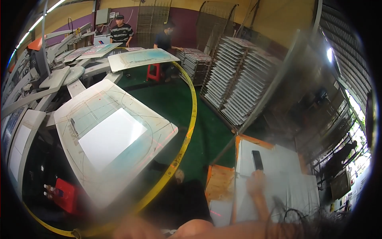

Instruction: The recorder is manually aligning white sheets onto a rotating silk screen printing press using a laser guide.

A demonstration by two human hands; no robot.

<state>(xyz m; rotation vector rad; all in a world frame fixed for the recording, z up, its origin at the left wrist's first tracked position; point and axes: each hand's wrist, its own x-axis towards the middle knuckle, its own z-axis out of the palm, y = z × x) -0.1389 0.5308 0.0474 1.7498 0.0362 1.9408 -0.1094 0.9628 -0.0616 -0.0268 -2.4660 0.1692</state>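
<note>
My right hand (256, 182) is over a stack of white sheets (282, 191) at the lower right. It sits just below the near end of a dark phone (257, 160) lying on the sheets; whether it touches the phone is unclear, and its fingers are blurred. Low at the bottom edge, my left hand (137, 228) is a smeared shape, its fingers not distinguishable. Ahead on the left, a white sheet (113, 137) lies flat on a pale, stained platen (85, 103) of a large machine with several arms.
A yellow curved rail (193, 107) rings the machine. Red stools stand below left (65, 195) and farther back (153, 72). A tall rack of stacked trays (234, 75) rises beyond the sheets. Two people (121, 32) (164, 40) are at the back.
</note>
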